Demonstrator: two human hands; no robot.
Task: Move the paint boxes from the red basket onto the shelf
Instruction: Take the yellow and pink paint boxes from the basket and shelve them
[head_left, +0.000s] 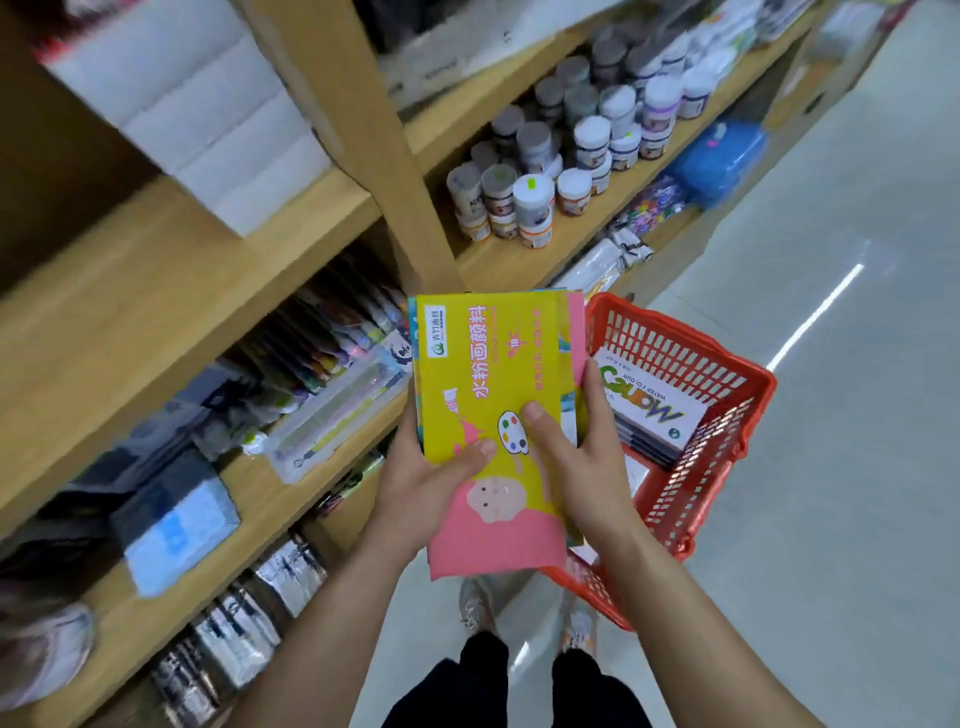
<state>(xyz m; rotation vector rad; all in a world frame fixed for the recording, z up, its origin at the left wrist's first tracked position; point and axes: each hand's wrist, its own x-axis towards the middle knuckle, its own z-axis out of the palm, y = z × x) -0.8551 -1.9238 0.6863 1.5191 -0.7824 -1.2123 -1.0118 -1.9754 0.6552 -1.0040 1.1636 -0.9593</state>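
Note:
A yellow and pink paint box (488, 374) with a cartoon face and palette is held flat in front of me, above the left side of the red basket (727, 415). More boxes seem stacked under it. My left hand (421, 483) grips its left edge, thumb on top. My right hand (576, 457) grips its right edge, thumb on the palette picture. Inside the basket lies a white paint box (654, 400) with green lettering, on top of darker boxes. The wooden shelf (171, 291) stands to the left.
The shelf holds white packs (208, 119), paint jars (566, 150), clear cases of pens (337, 405), blue-labelled boxes (176, 519) and foil packs (249, 618). A blue plastic case (722, 161) sits at the shelf's far end. Grey floor (831, 467) lies to the right; my shoes show below.

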